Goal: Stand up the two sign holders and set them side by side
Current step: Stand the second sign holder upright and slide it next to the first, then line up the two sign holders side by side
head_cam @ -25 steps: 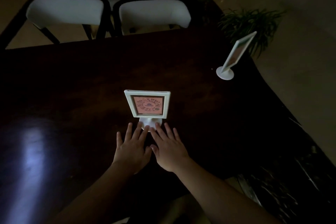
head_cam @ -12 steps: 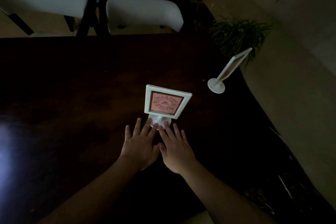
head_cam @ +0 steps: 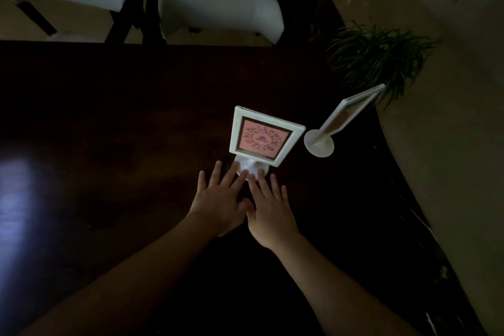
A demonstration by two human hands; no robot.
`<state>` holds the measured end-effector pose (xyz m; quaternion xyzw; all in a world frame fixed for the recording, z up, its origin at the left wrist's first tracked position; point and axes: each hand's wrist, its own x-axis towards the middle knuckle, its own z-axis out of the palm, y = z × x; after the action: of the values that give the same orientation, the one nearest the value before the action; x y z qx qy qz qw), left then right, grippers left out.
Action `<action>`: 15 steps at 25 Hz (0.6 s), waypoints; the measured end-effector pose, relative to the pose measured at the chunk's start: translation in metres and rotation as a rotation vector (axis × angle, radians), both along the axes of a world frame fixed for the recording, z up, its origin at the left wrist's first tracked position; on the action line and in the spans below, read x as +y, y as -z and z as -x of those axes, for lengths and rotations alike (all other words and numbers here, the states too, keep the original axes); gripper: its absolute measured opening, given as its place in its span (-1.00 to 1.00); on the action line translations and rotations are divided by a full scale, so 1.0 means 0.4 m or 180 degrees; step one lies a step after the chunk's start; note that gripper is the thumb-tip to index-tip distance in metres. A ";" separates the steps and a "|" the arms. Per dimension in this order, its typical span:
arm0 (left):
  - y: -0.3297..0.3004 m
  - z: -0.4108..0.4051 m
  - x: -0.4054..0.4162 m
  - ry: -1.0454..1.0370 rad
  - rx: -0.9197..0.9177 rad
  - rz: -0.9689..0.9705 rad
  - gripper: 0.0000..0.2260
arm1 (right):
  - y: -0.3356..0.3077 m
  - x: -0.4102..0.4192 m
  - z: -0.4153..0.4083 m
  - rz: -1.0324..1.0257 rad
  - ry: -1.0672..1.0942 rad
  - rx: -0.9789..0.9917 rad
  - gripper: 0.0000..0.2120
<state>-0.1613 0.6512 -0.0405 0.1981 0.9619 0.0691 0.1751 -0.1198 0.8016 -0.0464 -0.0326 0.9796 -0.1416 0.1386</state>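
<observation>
A white sign holder with a pink card [head_cam: 263, 136] stands upright on the dark table [head_cam: 122, 123], facing me. My left hand [head_cam: 219, 199] and my right hand [head_cam: 268, 207] lie flat side by side, fingers spread, fingertips resting on its round base. The second white sign holder [head_cam: 342, 118] stands upright just to its right, turned edge-on, near the table's right edge. A small gap separates the two bases.
Two white-cushioned chairs with dark frames [head_cam: 221, 12] stand behind the table's far edge. A potted green plant [head_cam: 379, 57] sits on the floor past the right corner. The table's right edge runs diagonally close to the second holder.
Both hands have slid the pink-card holder to the right across the table, closing most of the gap to the second holder. The second holder has not moved.
</observation>
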 end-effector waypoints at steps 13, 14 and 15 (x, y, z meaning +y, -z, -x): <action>0.004 0.093 0.248 -0.0551 -0.0116 -0.0050 -0.30 | 0.027 0.241 0.134 0.0218 -0.0373 0.0143 -0.34; 0.002 0.099 0.251 -0.0550 -0.0127 -0.0038 -0.29 | 0.026 0.244 0.140 0.0225 -0.0373 0.0135 -0.34; -0.002 0.104 0.252 -0.0541 -0.0135 -0.0033 -0.29 | 0.023 0.246 0.144 0.0229 -0.0369 0.0118 -0.34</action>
<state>-0.2029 0.7521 -0.0396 0.1151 0.9710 0.0930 0.1879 -0.1772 0.9000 -0.0556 -0.0968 0.9728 -0.1678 0.1271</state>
